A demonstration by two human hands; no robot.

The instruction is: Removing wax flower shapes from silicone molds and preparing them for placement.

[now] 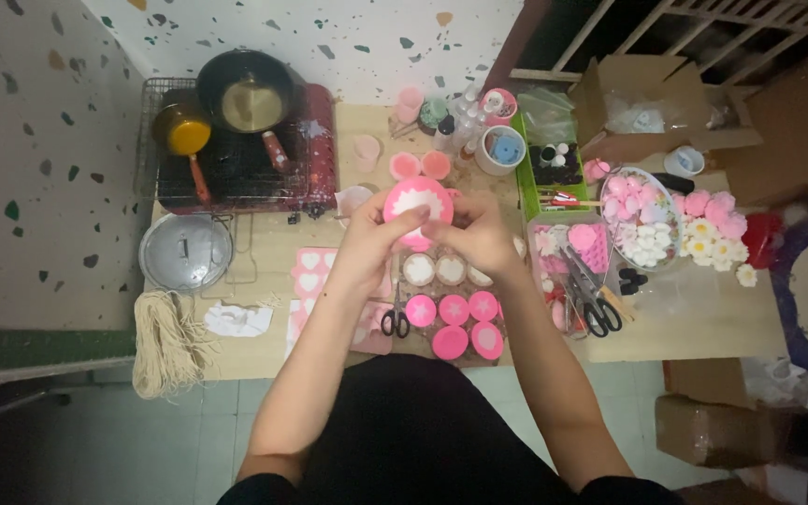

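Observation:
Both my hands hold a round pink mould [418, 200] with a white star-shaped filling, lifted above the wooden table [685, 327]. My left hand [373, 241] grips its left and lower edge, with the thumb over the white part. My right hand [475, 234] grips its right side. Just below the hands lie several small round cups with white filling [434, 270] and several pink round pieces with a pale star [454, 310]. A pink heart-shaped mould tray [310, 271] lies left of my left arm.
A gas stove [236, 164] with a black pan [247, 92] and a yellow pot [182, 126] stands at back left, a metal lid [185, 252] in front. Scissors [396, 322] lie by the pink pieces. Wicks [165, 341], tool tray [586, 281], bowl of flower shapes [642, 220], cardboard boxes [647, 103] surround.

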